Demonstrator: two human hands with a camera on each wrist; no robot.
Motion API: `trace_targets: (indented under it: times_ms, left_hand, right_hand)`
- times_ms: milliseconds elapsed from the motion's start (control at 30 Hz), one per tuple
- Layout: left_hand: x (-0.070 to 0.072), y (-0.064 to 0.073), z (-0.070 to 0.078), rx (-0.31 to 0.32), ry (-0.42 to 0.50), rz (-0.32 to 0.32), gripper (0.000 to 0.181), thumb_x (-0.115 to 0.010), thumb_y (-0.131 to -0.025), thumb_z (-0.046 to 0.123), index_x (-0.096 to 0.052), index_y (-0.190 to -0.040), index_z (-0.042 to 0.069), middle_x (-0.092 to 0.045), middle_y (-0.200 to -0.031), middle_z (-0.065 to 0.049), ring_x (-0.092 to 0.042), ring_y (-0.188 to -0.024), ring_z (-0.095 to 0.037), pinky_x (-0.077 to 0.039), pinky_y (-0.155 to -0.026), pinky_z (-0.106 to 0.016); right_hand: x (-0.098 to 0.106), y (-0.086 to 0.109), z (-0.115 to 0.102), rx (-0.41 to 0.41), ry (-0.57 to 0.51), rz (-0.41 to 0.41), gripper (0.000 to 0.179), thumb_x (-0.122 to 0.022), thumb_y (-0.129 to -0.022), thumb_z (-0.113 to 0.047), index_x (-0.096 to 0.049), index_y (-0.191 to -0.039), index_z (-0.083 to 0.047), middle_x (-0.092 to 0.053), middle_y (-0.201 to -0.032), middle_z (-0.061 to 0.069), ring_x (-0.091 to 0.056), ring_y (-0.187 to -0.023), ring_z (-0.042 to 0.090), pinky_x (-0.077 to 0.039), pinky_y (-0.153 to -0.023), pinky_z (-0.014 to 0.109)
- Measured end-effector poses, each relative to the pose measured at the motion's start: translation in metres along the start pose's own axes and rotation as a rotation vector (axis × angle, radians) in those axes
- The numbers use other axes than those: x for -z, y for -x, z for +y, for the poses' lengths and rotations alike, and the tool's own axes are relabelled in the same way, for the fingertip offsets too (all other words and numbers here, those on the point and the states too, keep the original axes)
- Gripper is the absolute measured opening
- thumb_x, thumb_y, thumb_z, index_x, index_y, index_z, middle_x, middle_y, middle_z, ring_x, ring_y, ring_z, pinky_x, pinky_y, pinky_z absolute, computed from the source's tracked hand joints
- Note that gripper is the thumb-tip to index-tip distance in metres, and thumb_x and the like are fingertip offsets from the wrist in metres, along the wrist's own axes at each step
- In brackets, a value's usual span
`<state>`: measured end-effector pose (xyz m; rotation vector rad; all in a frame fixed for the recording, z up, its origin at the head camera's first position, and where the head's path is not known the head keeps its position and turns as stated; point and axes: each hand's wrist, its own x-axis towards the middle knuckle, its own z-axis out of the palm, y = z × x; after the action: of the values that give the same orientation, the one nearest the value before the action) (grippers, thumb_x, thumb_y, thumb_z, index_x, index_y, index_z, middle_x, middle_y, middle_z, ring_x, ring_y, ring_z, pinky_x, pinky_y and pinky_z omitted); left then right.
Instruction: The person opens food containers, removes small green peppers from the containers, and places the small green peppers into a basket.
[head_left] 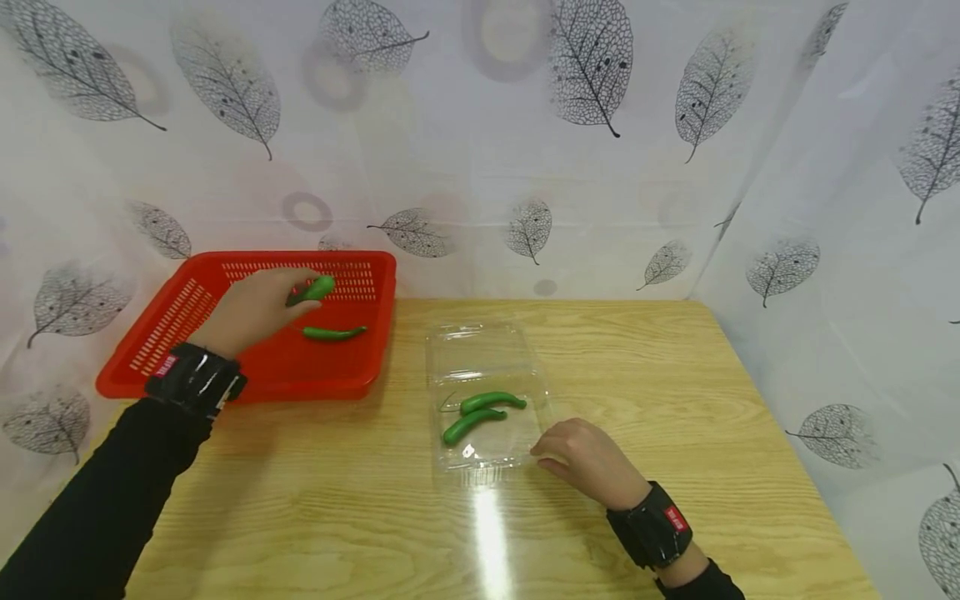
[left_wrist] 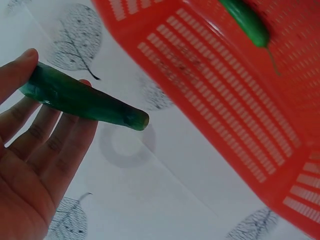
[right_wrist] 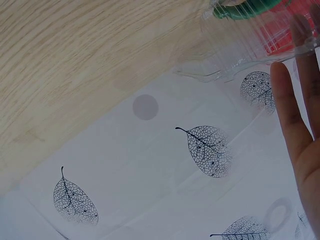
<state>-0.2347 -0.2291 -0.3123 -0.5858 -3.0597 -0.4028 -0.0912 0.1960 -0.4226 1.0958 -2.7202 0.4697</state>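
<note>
The person's left arm, in a black sleeve (head_left: pixel 101 500), reached forward and across from the lower left, and the left hand (head_left: pixel 251 308) was bent over the red basket (head_left: pixel 247 390), thumb and fingers closed around a green pepper (head_left: pixel 318 288) so that its blunt end poked out beyond them. The right arm came in from the lower right, the right hand (head_left: pixel 588 462) low beside the near right corner of a clear plastic container (head_left: pixel 487 354), its fingers fairly straight with their tips at the edge, a small gap showing between thumb and fingers. Each wrist wore a black band, one on the left (head_left: pixel 197 379) and one on the right (head_left: pixel 649 525). I counted four green peppers altogether: the one in the left hand, one lying in the basket (head_left: pixel 330 333), and two in the container's nearer part, a front one (head_left: pixel 468 427) and a back one (head_left: pixel 491 402), lying close side by side. There was one basket and one container, both on the wooden tabletop (head_left: pixel 337 508), with the basket to the left and a leaf-printed sheet (head_left: pixel 465 150) hanging behind.
</note>
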Motion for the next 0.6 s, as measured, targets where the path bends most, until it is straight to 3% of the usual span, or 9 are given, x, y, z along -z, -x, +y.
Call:
trace_targets:
  times_ms: [200,333,500,600]
  left_hand:
    - [0.002,-0.003,-0.028,0.068,-0.015,-0.013,0.053,-0.065,-0.087,0.031,-0.05,-0.13,0.003,-0.061,-0.098,-0.016,-0.056,-0.087,-0.03,-0.05,-0.082,-0.051]
    - [0.001,-0.008,-0.046,0.095,-0.016,-0.026,0.056,-0.064,-0.088,0.035,-0.049,-0.131,0.002,-0.061,-0.106,-0.02,-0.056,-0.094,-0.035,-0.047,-0.085,-0.056]
    - [0.0,-0.016,-0.063,0.112,-0.064,-0.05,0.055,-0.063,-0.089,0.032,-0.048,-0.131,-0.001,-0.06,-0.109,-0.024,-0.055,-0.095,-0.037,-0.045,-0.087,-0.06]
    - [0.0,-0.02,-0.07,0.111,-0.084,-0.065,0.051,-0.065,-0.088,0.029,-0.051,-0.126,-0.002,-0.061,-0.1,-0.022,-0.056,-0.087,-0.034,-0.047,-0.082,-0.058]
  right_hand:
    - [-0.001,0.0,0.0,0.015,-0.002,0.011,0.017,-0.08,-0.069,-0.011,-0.074,-0.085,-0.013,-0.071,-0.08,-0.005,-0.066,-0.075,0.007,-0.053,-0.077,0.029]
    - [0.0,0.0,0.0,0.015,-0.007,0.013,0.017,-0.08,-0.068,-0.011,-0.074,-0.085,-0.013,-0.071,-0.08,-0.005,-0.066,-0.075,0.007,-0.053,-0.077,0.028]
    - [0.001,-0.001,0.0,0.004,-0.012,0.004,0.016,-0.079,-0.069,-0.011,-0.074,-0.085,-0.013,-0.071,-0.08,-0.005,-0.066,-0.075,0.007,-0.054,-0.077,0.029]
    - [0.001,-0.001,0.0,-0.002,-0.015,0.0,0.016,-0.079,-0.07,-0.011,-0.075,-0.085,-0.013,-0.072,-0.08,-0.005,-0.066,-0.076,0.007,-0.054,-0.077,0.029]
